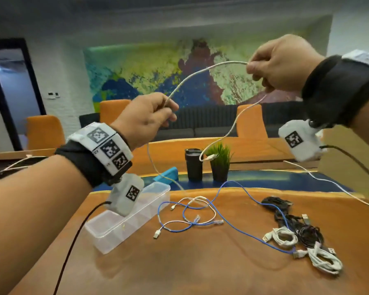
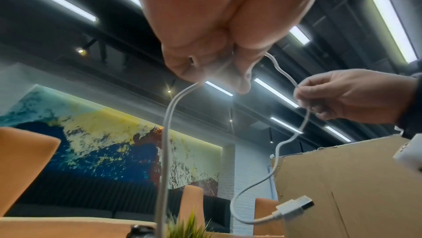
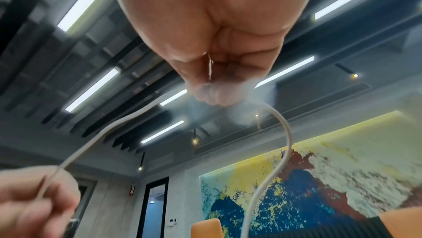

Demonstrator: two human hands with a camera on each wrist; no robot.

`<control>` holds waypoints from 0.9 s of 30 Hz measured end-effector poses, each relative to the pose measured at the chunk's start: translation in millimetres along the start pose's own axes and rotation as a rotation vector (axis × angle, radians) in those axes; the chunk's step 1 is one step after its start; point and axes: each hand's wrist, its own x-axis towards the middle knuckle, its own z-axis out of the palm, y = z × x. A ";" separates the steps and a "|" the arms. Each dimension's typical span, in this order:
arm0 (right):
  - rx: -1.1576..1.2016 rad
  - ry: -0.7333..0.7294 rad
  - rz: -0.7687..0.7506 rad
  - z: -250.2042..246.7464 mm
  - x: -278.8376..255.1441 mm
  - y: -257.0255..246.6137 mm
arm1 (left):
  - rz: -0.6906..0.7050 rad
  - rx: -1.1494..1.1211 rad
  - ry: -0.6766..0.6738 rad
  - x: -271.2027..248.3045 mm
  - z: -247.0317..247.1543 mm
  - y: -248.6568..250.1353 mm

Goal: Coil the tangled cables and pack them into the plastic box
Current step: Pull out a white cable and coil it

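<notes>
Both hands are raised above the table with a white cable [image 1: 200,72] strung between them. My left hand [image 1: 156,116] pinches it low on the left; my right hand [image 1: 264,69] pinches it higher on the right. One end hangs from the right hand with its USB plug [image 1: 211,156] dangling in front of the plant; the other part drops from the left hand toward the table. The clear plastic box [image 1: 107,241] stands open under my left wrist. A blue cable [image 1: 239,222] tangled with a white one [image 1: 200,200] lies mid-table. The left wrist view shows the plug [image 2: 294,207].
Coiled white cables [image 1: 285,238] and a black cable bundle [image 1: 285,211] lie at the right of the orange table [image 1: 200,262]. A black cup [image 1: 193,165] and a small potted plant [image 1: 219,160] stand behind. A cardboard box [image 1: 349,162] is at the right edge.
</notes>
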 end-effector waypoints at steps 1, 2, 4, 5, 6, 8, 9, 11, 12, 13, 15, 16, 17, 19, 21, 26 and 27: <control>0.085 -0.016 0.060 -3.0 0.0 0.3 | -0.031 0.023 -0.024 -6.4 -0.6 -5.7; 0.159 -0.031 0.115 -4.4 -0.1 1.2 | -0.064 0.071 -0.046 -11.8 -0.7 -11.0; 0.269 -0.054 0.201 -4.6 -1.3 3.1 | -0.146 0.186 -0.050 -23.0 0.2 -15.3; 0.302 -0.062 0.224 -4.2 -2.5 3.4 | -0.173 0.204 -0.029 -28.5 0.7 -12.9; 0.328 -0.066 0.233 -3.7 -3.3 3.3 | -0.195 0.177 -0.012 -34.6 2.2 -8.5; 0.378 -0.058 0.229 -3.2 -5.8 1.6 | -0.281 -0.001 -0.044 -45.9 6.3 4.2; 0.412 -0.047 0.225 -3.1 -7.7 -0.6 | -0.341 -0.152 -0.097 -52.2 9.2 11.8; 0.500 -0.032 0.199 -3.3 -12.0 -6.2 | -0.452 -0.547 -0.202 -64.7 14.1 23.2; 0.543 -0.035 0.181 -3.6 -13.9 -8.4 | -0.500 -0.742 -0.217 -69.7 14.5 25.1; 0.582 -0.045 0.165 -4.6 -15.0 -9.3 | -0.539 -0.915 -0.197 -72.6 14.3 24.7; 0.675 -0.070 0.144 -6.7 -17.2 -9.9 | -0.623 -1.153 -0.094 -74.5 15.1 16.7; 0.735 -0.081 0.131 -7.6 -18.0 -10.4 | -0.676 -1.174 -0.032 -75.3 17.8 11.1; 0.787 -0.085 0.108 -7.9 -18.5 -11.2 | -0.721 -1.112 0.002 -76.8 22.5 7.4; 0.859 -0.071 0.066 -7.4 -19.8 -15.0 | -0.785 -0.901 -0.061 -85.8 39.0 3.7; 0.901 -0.052 0.057 -6.6 -20.6 -20.3 | -0.811 -0.849 -0.246 -101.6 64.0 8.0; 0.981 -0.038 0.017 -6.1 -22.9 -31.5 | -0.844 -0.973 -0.420 -117.7 123.0 27.7; 0.996 -0.043 0.008 -7.1 -24.2 -32.8 | -0.849 -0.999 -0.400 -113.8 131.2 28.3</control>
